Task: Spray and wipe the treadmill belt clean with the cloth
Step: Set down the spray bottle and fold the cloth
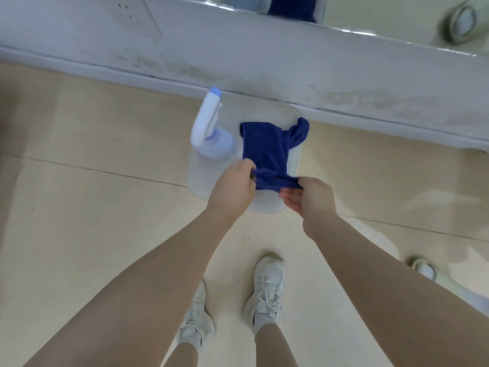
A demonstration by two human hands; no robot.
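A shallow, white, round-cornered plastic tray (201, 181) lies on the pale tiled floor (92, 207), its far edge just beside the grey-white base of the wall (264, 70). In the tray's far left corner stands a white and pale blue plastic spray bottle (207, 128), upright, its nozzle pointing toward the wall. A dark blue crumpled cloth (267, 147) lies across the tray's middle and right part. Both hands pinch the cloth's near end: the left hand (232, 186) grips it with curled fingers, the right hand (309, 197) holds it between thumb and fingers. White lace-up sneakers (266, 292) stand on the floor near the tray's near edge.
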